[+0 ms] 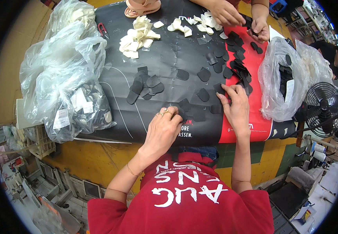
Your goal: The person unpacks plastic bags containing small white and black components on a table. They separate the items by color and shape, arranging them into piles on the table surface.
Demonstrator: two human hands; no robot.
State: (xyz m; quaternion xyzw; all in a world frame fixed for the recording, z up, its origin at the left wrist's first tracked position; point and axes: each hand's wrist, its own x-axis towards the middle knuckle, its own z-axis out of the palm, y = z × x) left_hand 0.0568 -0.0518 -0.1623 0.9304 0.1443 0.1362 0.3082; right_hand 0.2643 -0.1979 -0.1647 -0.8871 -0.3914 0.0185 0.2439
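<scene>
Left hand (164, 126), rings on its fingers, lay knuckles-up at frame centre with fingers curled together, tips pressed on a flat black rounded cut-out piece (184, 105) on the black printed table sheet (169, 58); whether it pinched the piece could not be told. Right hand (236, 104), right of centre, had fingers spread apart, tips on another flat black piece (218, 88) near the sheet's red panel (256, 70). Cream cut-out pieces (137, 38) were heaped at upper centre, clear plastic bags (61, 74) at left, another person's hands (226, 13) along the top edge.
</scene>
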